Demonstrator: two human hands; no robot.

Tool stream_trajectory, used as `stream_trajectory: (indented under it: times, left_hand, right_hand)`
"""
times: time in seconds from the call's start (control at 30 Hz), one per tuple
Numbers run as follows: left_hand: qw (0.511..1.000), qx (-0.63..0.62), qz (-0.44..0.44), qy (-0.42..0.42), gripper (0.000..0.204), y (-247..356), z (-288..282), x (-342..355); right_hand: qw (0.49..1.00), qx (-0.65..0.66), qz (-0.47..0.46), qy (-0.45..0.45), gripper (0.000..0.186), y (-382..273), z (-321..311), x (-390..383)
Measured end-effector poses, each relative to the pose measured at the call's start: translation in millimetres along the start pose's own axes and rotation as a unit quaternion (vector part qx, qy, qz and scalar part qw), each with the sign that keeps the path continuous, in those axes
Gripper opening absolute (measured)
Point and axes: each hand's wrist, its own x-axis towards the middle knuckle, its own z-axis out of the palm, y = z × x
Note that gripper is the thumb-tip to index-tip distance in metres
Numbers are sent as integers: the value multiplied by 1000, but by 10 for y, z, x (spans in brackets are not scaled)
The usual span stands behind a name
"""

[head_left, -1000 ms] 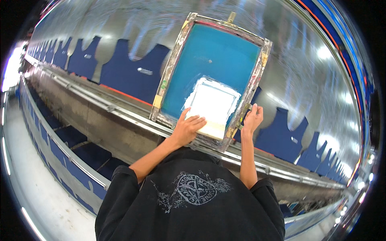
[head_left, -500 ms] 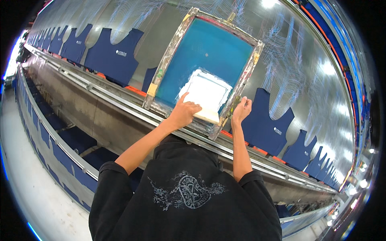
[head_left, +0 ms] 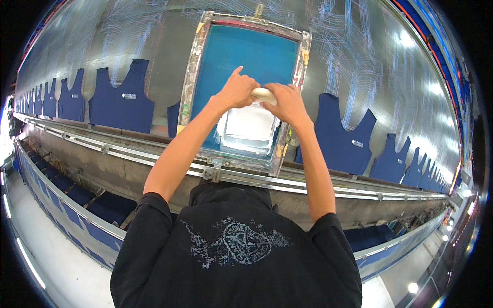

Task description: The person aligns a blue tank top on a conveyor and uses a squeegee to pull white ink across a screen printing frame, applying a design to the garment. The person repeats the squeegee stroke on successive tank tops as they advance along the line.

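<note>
A paint-streaked screen frame with teal mesh lies on the long table among navy garment pieces. My left hand, index finger stretched forward, has its other fingers curled on the left end of a cream squeegee. My right hand grips the squeegee's right part with thumb and fingers around it. The squeegee sits over the middle of the screen, just above a patch of white ink that reaches down toward the near end of the mesh.
Rows of navy vest-shaped pieces with small white prints run left and right along the metal table. A metal rail follows the near edge. Below are a lower shelf with dark pieces and a pale floor.
My right hand has left the frame's right side and joined my left on the squeegee. Both hands and squeegee are higher up the screen, and the view has shifted along the table.
</note>
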Motion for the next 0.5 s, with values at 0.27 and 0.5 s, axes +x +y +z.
stream_trajectory:
  times: [0.27, 0.5]
  left_hand:
    - [994, -111, 7, 3, 11, 442, 506, -864]
    - [998, -53, 16, 26, 23, 82, 61, -163]
  right_hand:
    - [996, 22, 71, -51, 10, -408, 579, -922]
    - [999, -23, 20, 38, 8, -58, 402, -214]
